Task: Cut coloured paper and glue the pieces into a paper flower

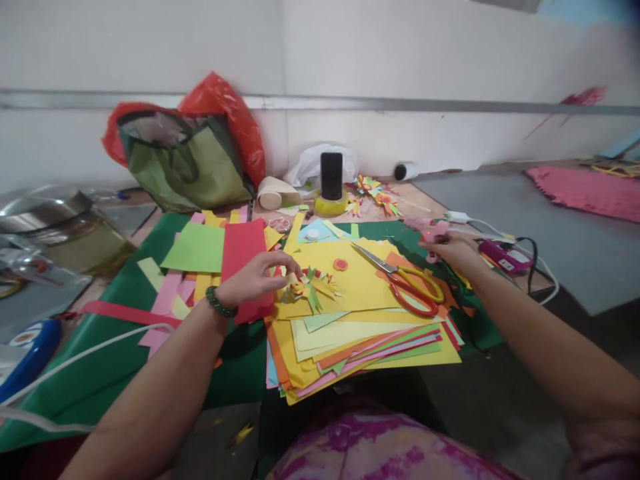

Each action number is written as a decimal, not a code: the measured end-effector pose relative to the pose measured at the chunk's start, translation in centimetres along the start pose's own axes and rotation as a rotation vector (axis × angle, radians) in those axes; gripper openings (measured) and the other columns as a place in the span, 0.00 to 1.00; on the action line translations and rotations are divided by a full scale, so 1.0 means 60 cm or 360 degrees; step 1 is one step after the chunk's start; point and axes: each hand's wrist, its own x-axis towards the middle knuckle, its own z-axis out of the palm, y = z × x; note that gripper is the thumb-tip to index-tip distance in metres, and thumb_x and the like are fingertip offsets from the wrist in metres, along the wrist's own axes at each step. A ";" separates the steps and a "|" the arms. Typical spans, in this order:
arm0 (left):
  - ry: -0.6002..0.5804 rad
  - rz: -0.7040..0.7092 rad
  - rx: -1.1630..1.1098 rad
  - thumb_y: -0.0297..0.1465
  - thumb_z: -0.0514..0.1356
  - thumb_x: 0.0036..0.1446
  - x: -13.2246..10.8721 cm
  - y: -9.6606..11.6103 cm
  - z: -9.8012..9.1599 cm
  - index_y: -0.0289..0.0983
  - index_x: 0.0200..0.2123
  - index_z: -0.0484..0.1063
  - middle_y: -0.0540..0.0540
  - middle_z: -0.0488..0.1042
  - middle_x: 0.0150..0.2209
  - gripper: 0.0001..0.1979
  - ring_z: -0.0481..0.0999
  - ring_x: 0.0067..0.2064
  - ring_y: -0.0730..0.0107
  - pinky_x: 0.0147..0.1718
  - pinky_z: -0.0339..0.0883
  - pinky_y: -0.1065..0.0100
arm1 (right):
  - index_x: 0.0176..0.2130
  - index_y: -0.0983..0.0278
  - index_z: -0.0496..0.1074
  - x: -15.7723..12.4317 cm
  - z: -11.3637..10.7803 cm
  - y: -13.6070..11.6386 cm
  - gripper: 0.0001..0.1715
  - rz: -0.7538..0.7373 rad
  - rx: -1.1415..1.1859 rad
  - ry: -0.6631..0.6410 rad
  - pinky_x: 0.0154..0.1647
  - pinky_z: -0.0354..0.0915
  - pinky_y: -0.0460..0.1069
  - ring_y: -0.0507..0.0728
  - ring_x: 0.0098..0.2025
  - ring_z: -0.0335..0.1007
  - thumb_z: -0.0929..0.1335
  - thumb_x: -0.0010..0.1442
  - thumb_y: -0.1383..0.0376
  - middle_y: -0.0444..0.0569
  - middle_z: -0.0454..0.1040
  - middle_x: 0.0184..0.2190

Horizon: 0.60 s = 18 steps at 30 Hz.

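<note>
My left hand (257, 279) reaches over the paper stack, with thumb and fingers pinched at the edge of a cut-paper flower (314, 293) in yellow, green and orange. A pink glue gun (431, 229) with a small red light is in the fingers of my right hand (457, 252), at the right edge of the green sheet. Between the hands, scissors (405, 280) with orange and yellow handles lie slightly spread on the yellow paper (320, 257). Near their blade tips sits a small red-and-orange paper disc (341, 265).
Green and red sheets (244, 243) lie left over paper strips. At the back stand a green bag (190, 167), a phone (331, 175) against yellow tape (330, 205), and finished paper flowers (373, 190). A purple power block (505, 257) with cords sits right; a glass jar (60, 233) stands left.
</note>
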 end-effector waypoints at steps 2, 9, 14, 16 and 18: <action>0.0080 -0.0048 -0.0044 0.35 0.56 0.51 0.000 -0.001 0.000 0.37 0.32 0.72 0.46 0.77 0.36 0.09 0.74 0.40 0.63 0.46 0.66 0.60 | 0.18 0.64 0.68 0.001 0.002 0.000 0.18 0.0042 -0.0175 -0.0121 0.21 0.53 0.47 0.50 0.18 0.62 0.74 0.47 0.55 0.45 0.69 0.14; 0.0316 -0.0259 -0.0410 0.37 0.62 0.49 0.007 -0.001 0.020 0.37 0.29 0.70 0.48 0.77 0.29 0.09 0.74 0.36 0.67 0.46 0.65 0.60 | 0.14 0.61 0.64 -0.036 -0.031 -0.041 0.26 -0.0074 -0.0957 -0.0286 0.22 0.49 0.50 0.53 0.17 0.56 0.69 0.54 0.51 0.48 0.64 0.13; 0.0434 -0.0401 -0.0890 0.38 0.67 0.45 0.011 0.008 0.039 0.36 0.27 0.75 0.49 0.76 0.28 0.11 0.73 0.33 0.71 0.37 0.66 0.67 | 0.28 0.62 0.74 -0.124 -0.023 -0.119 0.21 -0.0528 -0.0718 -0.0323 0.24 0.57 0.50 0.56 0.23 0.65 0.65 0.58 0.50 0.51 0.73 0.22; 0.0426 -0.0425 -0.1009 0.38 0.68 0.45 0.012 0.010 0.048 0.36 0.27 0.77 0.48 0.77 0.28 0.11 0.72 0.33 0.72 0.36 0.64 0.68 | 0.32 0.62 0.73 -0.151 0.008 -0.155 0.20 -0.0727 -0.0285 -0.0503 0.28 0.64 0.50 0.56 0.28 0.69 0.64 0.60 0.49 0.50 0.76 0.28; 0.0411 -0.0441 -0.1099 0.38 0.69 0.45 0.012 0.011 0.055 0.36 0.27 0.78 0.48 0.78 0.29 0.11 0.72 0.33 0.72 0.36 0.63 0.69 | 0.33 0.63 0.72 -0.166 0.050 -0.188 0.17 -0.0820 -0.0015 -0.0680 0.31 0.66 0.48 0.55 0.31 0.71 0.65 0.60 0.51 0.49 0.76 0.30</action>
